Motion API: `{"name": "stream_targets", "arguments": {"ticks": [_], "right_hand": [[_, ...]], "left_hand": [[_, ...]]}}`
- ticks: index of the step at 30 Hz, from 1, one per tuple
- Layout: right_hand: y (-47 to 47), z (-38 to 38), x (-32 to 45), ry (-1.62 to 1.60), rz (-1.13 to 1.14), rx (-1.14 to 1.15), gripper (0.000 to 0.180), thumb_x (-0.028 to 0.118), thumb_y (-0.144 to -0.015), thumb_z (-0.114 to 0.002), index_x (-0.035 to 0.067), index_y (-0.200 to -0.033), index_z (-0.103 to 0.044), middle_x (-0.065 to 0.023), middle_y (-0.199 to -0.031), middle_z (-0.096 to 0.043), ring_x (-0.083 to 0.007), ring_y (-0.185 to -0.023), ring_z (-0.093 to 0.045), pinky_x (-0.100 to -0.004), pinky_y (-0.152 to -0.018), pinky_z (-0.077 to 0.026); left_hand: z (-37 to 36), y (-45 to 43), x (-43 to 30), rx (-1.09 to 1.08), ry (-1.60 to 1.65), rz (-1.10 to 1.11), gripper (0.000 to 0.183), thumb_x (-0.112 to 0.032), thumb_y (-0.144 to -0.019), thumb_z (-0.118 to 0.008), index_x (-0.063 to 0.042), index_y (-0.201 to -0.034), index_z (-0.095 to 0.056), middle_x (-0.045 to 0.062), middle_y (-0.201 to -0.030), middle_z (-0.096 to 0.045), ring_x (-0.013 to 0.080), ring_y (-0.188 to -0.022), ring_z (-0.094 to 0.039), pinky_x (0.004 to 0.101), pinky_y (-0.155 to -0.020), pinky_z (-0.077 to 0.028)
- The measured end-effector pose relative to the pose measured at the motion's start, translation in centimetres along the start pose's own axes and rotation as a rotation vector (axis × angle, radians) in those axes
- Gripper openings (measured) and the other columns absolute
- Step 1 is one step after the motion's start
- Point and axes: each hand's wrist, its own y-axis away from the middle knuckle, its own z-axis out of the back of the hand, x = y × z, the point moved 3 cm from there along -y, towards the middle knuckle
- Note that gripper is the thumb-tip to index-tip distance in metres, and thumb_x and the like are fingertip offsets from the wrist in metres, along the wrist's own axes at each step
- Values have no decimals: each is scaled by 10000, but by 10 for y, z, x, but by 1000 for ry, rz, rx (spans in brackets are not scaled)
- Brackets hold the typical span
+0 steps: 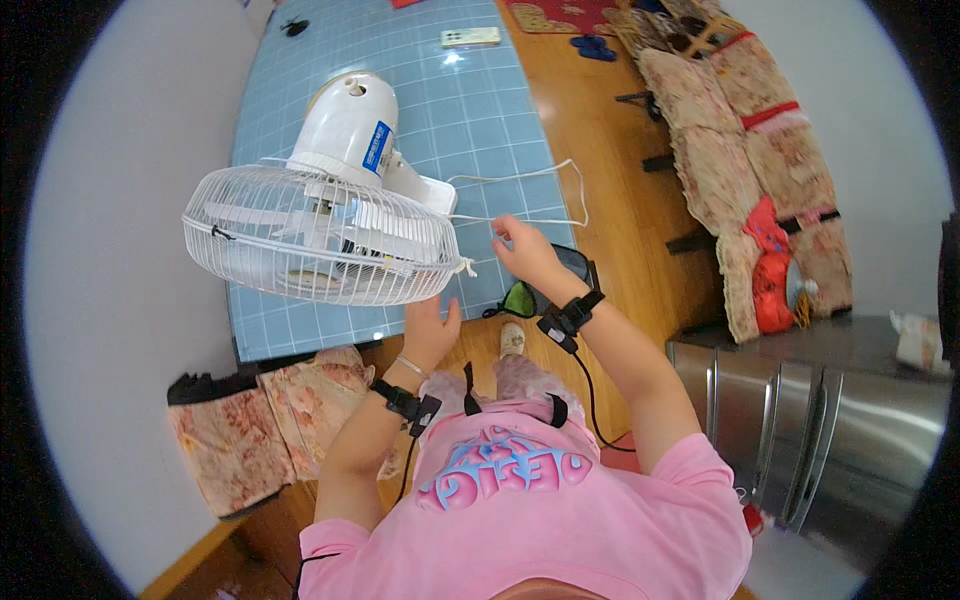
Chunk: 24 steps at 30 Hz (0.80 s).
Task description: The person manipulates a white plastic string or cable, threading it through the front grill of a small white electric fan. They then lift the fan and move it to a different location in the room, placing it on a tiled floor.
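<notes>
A white electric fan [322, 232] with a wire cage stands on a table with a blue checked cover [480, 127], its front turned toward me. My left hand [431, 328] is at the cage's lower front edge, its fingers partly hidden by the wires, so whether it grips anything does not show. To the right of the cage, my right hand [521, 251] hovers with bent fingers, holding nothing, close to the fan's white power cord [525, 220]. The cord loops out past the table's right edge. A small tied strip [467, 266] hangs from the cage's right rim.
A black mesh bag with green [520, 299] lies at the table's near right corner. A phone [471, 37] and a small black object [295, 28] lie farther back. Fabric-covered seats [757, 150] line the right wall; another covered seat [232, 442] is at near left.
</notes>
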Motion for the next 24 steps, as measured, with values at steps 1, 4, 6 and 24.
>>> {"name": "stream_targets", "arguments": {"ticks": [1, 4, 6, 24], "right_hand": [[-11, -4, -5, 42, -15, 55, 281, 149, -890, -591, 45, -1151, -577, -202, -1010, -679, -389, -939, -646, -468, -804, -518], [-38, -30, -4, 42, 144, 198, 281, 181, -886, -612, 39, -1128, -588, -186, -1029, -672, -351, -979, -643, -439, -830, -516], [-58, -54, 3, 25, 256, 190, 328, 140, -865, -607, 31, -1174, -578, -194, -1090, -650, -368, -1019, -621, -459, -849, -510], [-19, -25, 21, 143, 387, 688, 254, 353, -885, -619, 153, -1024, -692, -128, -851, -691, -370, -764, -642, -442, -654, -516]], "left_hand": [[3, -8, -15, -39, -22, -9, 408, -122, -866, -622, -1, -1249, -550, 239, -1203, -583, 424, -1117, -531, 470, -972, -415], [-11, 2, -5, -40, -47, 153, 399, -112, -867, -615, 11, -1242, -553, 244, -1187, -588, 434, -1099, -538, 474, -967, -417], [-9, 8, -4, 29, -45, 262, 399, -101, -866, -610, 19, -1242, -553, 251, -1205, -579, 442, -1109, -529, 476, -971, -413], [-8, 24, 26, -168, 339, 489, 339, -178, -943, -562, 32, -1209, -563, 195, -1150, -616, 365, -1059, -589, 424, -911, -465]]}}
